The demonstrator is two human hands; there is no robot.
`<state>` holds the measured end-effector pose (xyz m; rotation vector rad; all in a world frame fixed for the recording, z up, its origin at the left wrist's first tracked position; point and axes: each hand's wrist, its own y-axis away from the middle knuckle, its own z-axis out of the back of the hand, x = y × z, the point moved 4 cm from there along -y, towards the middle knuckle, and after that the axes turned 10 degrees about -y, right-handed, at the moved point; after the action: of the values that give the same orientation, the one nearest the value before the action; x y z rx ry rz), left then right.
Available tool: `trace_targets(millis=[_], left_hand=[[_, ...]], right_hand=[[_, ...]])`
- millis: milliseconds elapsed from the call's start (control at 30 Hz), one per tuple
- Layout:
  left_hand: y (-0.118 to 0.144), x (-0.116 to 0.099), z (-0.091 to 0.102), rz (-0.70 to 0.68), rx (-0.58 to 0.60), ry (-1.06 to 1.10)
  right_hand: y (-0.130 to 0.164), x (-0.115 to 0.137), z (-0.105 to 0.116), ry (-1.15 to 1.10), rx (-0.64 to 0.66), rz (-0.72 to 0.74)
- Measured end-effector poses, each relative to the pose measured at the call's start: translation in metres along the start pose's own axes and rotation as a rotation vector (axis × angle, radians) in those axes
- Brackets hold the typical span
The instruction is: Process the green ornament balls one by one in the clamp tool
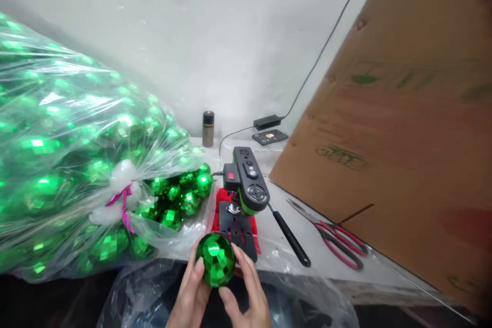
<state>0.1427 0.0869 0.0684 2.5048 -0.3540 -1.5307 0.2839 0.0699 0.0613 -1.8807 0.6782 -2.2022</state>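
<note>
Head view. Both hands are cupping a single green faceted ball low in the middle of the frame, just in front of the near edge of the table. The left hand is pressing its fingers against the ball's left side; the right hand is closing fingers on the right side and a thumb underneath, so each hand is grasping the ball and neither is lying slack. The ball is looking thin-shelled, hollow and light, with a glossy mirrored skin that is probably slippery and easily cracked or dented; a spread-finger hold around its widest part, as shown, is likely suiting it better than a hard pinch.

Just beyond the ball, a small black machine with a red switch is standing on a slotted black plate over a red base, a black-handled lever is sticking out to its right. To the left, a large clear plastic bag, tied with a pink ribbon, is bulging with many more green balls and crowding the machine's left side. To the right, red-handled scissors are lying on the table beside a leaning cardboard sheet. Farther back, a small brown canister, a black power adapter with its cable, and a flat dark pad are resting near the wall. Crumpled clear plastic is lying beneath the hands.
</note>
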Motion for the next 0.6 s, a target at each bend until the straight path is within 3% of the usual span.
trace_targets(millis=[100, 200, 300, 467, 600], left_hand=[[0.001, 0.007, 0.001, -0.097, 0.004, -0.144], [-0.008, 0.011, 0.004, -0.101, 0.047, -0.292], [-0.023, 0.011, 0.004, -0.109, 0.033, -0.402], [-0.051, 0.014, -0.002, -0.083, -0.175, -0.411], [-0.069, 0.018, 0.001, -0.200, -0.397, -0.583]], right_hand=[[0.001, -0.012, 0.008, 0.013, 0.039, -0.046], [0.002, -0.024, 0.017, -0.002, 0.112, -0.065], [-0.001, -0.029, 0.028, -0.023, 0.068, -0.098], [-0.003, -0.027, 0.038, -0.108, -0.007, -0.196], [0.011, -0.027, 0.039, -0.105, -0.060, -0.238]])
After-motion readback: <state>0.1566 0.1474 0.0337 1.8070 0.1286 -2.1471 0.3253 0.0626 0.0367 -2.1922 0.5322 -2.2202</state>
